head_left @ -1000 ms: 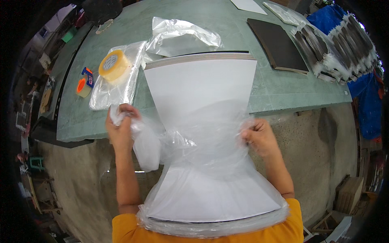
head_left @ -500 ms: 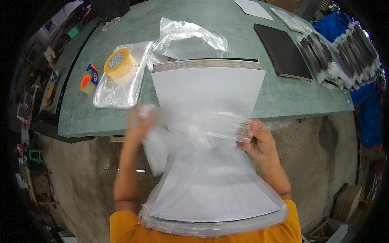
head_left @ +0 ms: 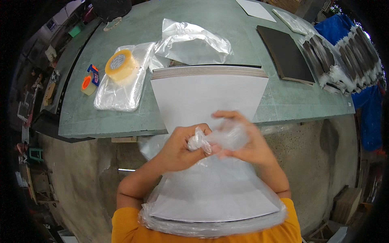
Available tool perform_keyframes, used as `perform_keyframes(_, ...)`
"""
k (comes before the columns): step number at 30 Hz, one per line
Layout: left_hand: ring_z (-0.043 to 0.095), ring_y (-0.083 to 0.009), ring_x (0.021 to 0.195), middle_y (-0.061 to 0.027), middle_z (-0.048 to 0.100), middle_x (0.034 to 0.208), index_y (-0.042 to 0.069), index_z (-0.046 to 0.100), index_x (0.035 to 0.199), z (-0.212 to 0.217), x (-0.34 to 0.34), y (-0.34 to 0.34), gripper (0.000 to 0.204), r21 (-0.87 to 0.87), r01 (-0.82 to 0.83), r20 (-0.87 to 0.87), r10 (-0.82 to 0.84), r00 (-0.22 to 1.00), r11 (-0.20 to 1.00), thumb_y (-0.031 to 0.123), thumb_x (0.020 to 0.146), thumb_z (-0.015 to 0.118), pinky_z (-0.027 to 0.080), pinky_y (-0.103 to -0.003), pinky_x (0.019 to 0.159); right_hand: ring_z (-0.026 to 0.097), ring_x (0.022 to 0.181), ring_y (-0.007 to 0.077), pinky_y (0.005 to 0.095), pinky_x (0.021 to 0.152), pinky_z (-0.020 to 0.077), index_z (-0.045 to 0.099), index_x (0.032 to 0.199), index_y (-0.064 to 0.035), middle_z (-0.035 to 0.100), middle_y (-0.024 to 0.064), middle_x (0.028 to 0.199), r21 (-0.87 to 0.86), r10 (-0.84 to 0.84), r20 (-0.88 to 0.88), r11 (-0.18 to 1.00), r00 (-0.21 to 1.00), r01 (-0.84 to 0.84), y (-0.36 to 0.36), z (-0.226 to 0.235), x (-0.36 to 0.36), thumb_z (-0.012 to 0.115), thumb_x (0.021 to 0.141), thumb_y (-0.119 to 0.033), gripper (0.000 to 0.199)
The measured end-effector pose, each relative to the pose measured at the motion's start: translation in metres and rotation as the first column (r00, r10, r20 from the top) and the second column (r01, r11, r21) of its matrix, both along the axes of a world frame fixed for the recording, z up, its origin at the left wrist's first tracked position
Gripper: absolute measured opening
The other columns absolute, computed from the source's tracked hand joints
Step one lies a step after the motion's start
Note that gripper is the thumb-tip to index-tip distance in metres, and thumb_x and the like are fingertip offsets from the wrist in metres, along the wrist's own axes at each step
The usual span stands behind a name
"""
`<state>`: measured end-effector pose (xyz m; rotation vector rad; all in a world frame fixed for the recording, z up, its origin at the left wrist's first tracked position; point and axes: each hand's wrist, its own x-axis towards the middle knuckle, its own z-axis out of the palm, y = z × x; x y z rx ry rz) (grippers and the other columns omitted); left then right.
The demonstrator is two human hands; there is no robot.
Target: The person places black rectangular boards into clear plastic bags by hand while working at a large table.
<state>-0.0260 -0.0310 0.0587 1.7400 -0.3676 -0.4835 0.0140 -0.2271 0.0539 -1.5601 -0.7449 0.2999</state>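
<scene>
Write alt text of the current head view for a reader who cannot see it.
A person's left hand grips bunched clear film above a white-topped stack, while the right hand, blurred, curls around film beside it. On the green table beyond, a yellowish tape roll rests on flat clear plastic at left; a dark-topped stack lies at right.

Table [head_left: 239, 38], pale green top, scuffed. Lying on it, left: one tape dispenser [head_left: 93, 76], blue and orange; one flat pile of clear plastic [head_left: 115, 97], just beside the dispenser. Centre: one crumpled clear plastic sheet [head_left: 178, 32]. Right: one dark flat slab [head_left: 285, 54], slanted; dark bundles [head_left: 354, 56] with white edges, beside it. Far side: one white sheet [head_left: 256, 10]; one clear packet [head_left: 292, 22]
</scene>
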Motion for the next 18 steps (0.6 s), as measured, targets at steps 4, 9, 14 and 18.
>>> perform_keyframes(4, 0.051, -0.0088, 0.066, -0.0019, 0.054, 0.07, 0.004, 0.055, 0.086, -0.013, 0.009, 0.009, 0.015, -0.188, -0.228, -0.079, 0.216, 0.973, 0.955, 0.018, 0.081, 0.056, 0.042, -0.022, 0.061, 0.054, 0.082, 0.0157, 0.0281, 0.074, 0.0424, 0.059, 0.089, -0.0014, 0.06, 0.0084, 0.085, 0.108, 0.034, -0.734, 0.992, 0.678, 0.067, -0.011, -0.018, 0.012, 0.068, 0.071, -0.022, 0.029)
perform_keyframes(9, 0.054, -0.0119, 0.073, -0.0024, 0.057, 0.08, 0.004, 0.057, 0.092, 0.013, 0.005, 0.028, 0.02, -0.258, -0.393, -0.336, 0.3, 0.893, 0.882, 0.02, 0.08, 0.057, 0.044, -0.025, 0.067, 0.054, 0.063, 0.0114, 0.0267, 0.056, 0.0463, 0.06, 0.082, 0.0032, 0.061, 0.0103, 0.08, 0.076, 0.636, -0.246, 0.765, 0.731, -0.64, 0.011, -0.015, -0.008, 0.06, 0.078, -0.024, 0.027)
perform_keyframes(14, 0.055, -0.0154, 0.073, -0.0029, 0.058, 0.079, 0.002, 0.055, 0.095, 0.015, 0.016, 0.044, 0.022, -0.036, 0.234, -0.185, -0.237, 0.954, 0.972, 0.015, 0.077, 0.057, 0.043, -0.025, 0.065, 0.058, 0.062, 0.0204, 0.0375, 0.063, 0.0474, 0.06, 0.075, 0.0015, 0.059, 0.0117, 0.062, 0.445, 0.729, -0.394, 0.684, 0.56, -0.578, 0.003, 0.011, -0.002, 0.05, 0.083, -0.036, 0.039)
perform_keyframes(18, 0.057, -0.0239, 0.068, -0.009, 0.058, 0.073, 0.001, 0.053, 0.093, 0.02, 0.011, 0.05, 0.023, -0.35, 0.487, 0.195, -0.446, 0.873, 0.8, 0.006, 0.071, 0.057, 0.044, -0.03, 0.061, 0.06, 0.073, 0.0266, 0.0423, 0.073, 0.0462, 0.061, 0.074, -0.0009, 0.058, 0.0175, 0.068, -0.703, 0.637, -0.078, 0.51, 0.767, -0.496, 0.002, -0.031, -0.01, 0.05, 0.08, -0.029, 0.03)
